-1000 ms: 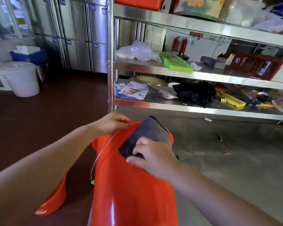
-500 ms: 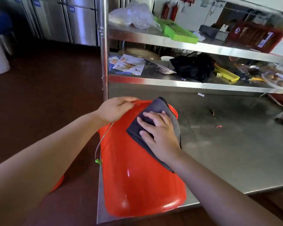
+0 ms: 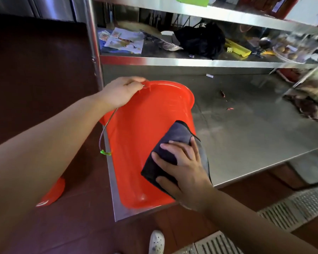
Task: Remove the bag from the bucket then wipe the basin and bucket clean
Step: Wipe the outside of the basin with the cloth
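An orange bucket (image 3: 136, 136) lies on its side at the left corner of the steel table (image 3: 246, 129), its mouth facing away from me. My left hand (image 3: 121, 92) grips the bucket's rim at the far left, by the wire handle's mount. My right hand (image 3: 182, 165) presses a dark grey cloth (image 3: 174, 138) flat against the bucket's outer wall, close to its base. The wire handle (image 3: 104, 132) hangs down the left side. An orange basin (image 3: 52, 192) shows partly on the floor under my left forearm.
A steel shelf (image 3: 191, 60) runs above the back of the table, holding a black bag (image 3: 200, 40), papers (image 3: 123, 40) and a yellow box (image 3: 237, 49). A metal floor grate (image 3: 264, 220) lies at lower right. My white shoe (image 3: 156, 241) stands by the table corner.
My right hand has slid the cloth from near the bucket's rim down the wall toward its base. My view has tilted down and closer. My left hand stays on the rim.
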Available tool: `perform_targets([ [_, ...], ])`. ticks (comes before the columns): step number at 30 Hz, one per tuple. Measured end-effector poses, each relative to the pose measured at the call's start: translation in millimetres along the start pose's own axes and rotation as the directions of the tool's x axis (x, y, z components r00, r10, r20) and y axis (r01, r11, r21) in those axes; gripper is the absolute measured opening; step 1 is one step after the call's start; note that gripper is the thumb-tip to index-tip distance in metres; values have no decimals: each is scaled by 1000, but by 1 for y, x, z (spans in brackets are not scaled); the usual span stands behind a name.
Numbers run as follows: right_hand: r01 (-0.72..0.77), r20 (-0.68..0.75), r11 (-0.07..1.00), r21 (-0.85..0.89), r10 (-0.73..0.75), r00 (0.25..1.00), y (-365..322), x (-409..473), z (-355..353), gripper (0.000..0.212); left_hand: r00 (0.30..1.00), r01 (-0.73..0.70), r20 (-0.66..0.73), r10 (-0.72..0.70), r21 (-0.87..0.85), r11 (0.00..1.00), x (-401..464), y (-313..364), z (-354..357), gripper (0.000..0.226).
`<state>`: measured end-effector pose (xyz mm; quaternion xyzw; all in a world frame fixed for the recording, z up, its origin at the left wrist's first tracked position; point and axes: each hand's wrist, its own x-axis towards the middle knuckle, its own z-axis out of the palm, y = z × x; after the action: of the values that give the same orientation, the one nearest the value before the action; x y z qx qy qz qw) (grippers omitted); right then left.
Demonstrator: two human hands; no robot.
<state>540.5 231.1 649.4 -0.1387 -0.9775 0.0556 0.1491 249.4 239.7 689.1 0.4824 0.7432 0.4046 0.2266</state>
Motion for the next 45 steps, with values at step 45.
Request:
perform_targets([
  [45, 147, -37, 988, -45, -149, 988, 32, 162, 2, 50, 964, 160, -123, -238, -449, 879, -39, 0, -17, 22],
])
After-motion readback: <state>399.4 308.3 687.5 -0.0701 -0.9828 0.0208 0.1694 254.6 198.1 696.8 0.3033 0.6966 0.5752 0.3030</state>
